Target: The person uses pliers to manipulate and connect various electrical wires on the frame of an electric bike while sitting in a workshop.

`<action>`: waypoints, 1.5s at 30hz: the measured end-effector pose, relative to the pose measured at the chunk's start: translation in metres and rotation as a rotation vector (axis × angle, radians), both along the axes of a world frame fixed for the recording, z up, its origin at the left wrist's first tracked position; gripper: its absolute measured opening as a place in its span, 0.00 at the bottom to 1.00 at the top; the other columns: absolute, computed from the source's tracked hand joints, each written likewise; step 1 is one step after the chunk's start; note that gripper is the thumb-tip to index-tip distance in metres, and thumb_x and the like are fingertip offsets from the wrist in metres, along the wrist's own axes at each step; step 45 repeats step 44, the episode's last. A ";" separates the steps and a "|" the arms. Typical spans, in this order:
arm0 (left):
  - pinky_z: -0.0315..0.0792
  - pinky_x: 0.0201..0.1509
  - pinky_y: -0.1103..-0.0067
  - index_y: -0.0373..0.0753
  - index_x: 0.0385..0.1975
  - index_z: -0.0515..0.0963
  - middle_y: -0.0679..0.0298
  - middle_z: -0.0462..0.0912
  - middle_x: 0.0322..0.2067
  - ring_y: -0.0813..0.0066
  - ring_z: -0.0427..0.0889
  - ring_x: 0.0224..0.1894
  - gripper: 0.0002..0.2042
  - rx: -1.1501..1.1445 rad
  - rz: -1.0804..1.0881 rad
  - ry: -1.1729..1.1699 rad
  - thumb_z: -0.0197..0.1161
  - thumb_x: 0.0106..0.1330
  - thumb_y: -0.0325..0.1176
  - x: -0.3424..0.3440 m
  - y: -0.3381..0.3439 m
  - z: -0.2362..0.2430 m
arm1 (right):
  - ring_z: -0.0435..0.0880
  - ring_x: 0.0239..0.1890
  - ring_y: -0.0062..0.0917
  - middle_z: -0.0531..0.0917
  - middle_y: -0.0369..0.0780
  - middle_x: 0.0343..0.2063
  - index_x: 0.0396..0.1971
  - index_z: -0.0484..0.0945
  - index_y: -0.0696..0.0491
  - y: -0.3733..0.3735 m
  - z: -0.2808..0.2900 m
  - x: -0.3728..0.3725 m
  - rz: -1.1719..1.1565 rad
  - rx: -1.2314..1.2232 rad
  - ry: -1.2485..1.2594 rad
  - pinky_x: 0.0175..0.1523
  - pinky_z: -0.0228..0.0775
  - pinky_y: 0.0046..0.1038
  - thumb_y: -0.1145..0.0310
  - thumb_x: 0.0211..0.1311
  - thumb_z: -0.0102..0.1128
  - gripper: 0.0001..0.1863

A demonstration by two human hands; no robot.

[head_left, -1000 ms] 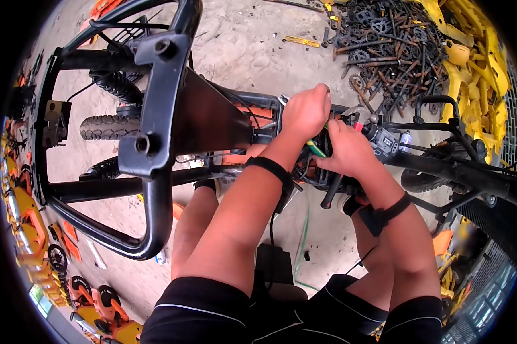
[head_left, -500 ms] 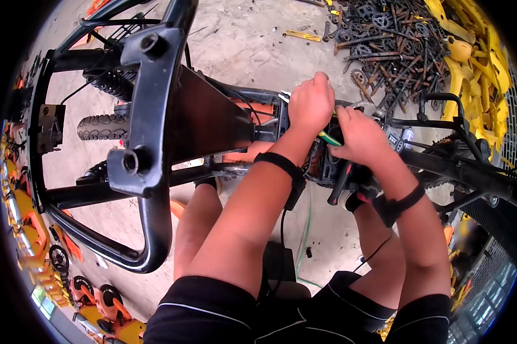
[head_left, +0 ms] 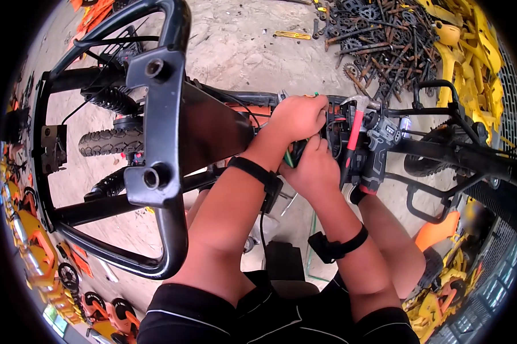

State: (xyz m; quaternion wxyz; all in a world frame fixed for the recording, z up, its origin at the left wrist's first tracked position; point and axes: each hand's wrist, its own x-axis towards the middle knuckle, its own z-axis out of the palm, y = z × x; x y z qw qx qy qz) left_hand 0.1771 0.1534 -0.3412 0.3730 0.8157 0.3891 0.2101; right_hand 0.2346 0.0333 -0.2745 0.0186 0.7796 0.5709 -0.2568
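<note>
Both of my hands work close together over the middle of a black vehicle frame [head_left: 221,94]. My left hand [head_left: 297,116] is closed with its knuckles up. A small green tip [head_left: 316,93] shows at its far side, but what its fingers hold is hidden. Just nearer to me, my right hand [head_left: 315,169] is closed around a green-and-black handle [head_left: 289,159], most of which its fingers cover. Cables and dark parts [head_left: 339,123] lie right of the hands. Beside them a hammer [head_left: 355,136] with a red handle and a grey cordless power tool [head_left: 378,150] rest on the frame.
A large black plate with two round tubes [head_left: 155,123] rises at left, near a knobbly tyre [head_left: 110,141]. Rusty bolts and sprockets [head_left: 384,40] are heaped at the far right, beside yellow panels [head_left: 482,63]. A yellow flat part [head_left: 293,35] lies on the floor.
My hands have come nearer to me, the right one also moving left. The hammer and power tool, mostly covered before, now show. The whole view has shifted slightly.
</note>
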 end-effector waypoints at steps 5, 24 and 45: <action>0.74 0.40 0.55 0.42 0.35 0.79 0.54 0.84 0.28 0.46 0.82 0.35 0.07 0.000 -0.048 0.021 0.59 0.61 0.35 -0.003 0.000 0.002 | 0.84 0.44 0.46 0.77 0.52 0.46 0.53 0.62 0.63 0.002 0.000 -0.017 -0.066 -0.070 0.022 0.44 0.82 0.41 0.47 0.49 0.75 0.44; 0.75 0.39 0.57 0.40 0.35 0.78 0.53 0.83 0.26 0.47 0.83 0.32 0.06 0.157 -0.036 -0.067 0.60 0.62 0.32 -0.001 -0.027 0.008 | 0.87 0.41 0.43 0.86 0.49 0.40 0.55 0.69 0.61 -0.027 -0.025 0.017 -0.286 0.051 0.653 0.47 0.77 0.38 0.53 0.60 0.69 0.33; 0.75 0.50 0.78 0.39 0.50 0.80 0.63 0.83 0.37 0.69 0.83 0.41 0.16 0.580 0.512 -0.027 0.54 0.65 0.22 -0.172 -0.120 0.305 | 0.57 0.75 0.43 0.62 0.40 0.72 0.73 0.59 0.43 -0.116 0.084 0.089 -0.734 0.017 1.958 0.70 0.44 0.67 0.74 0.38 0.54 0.51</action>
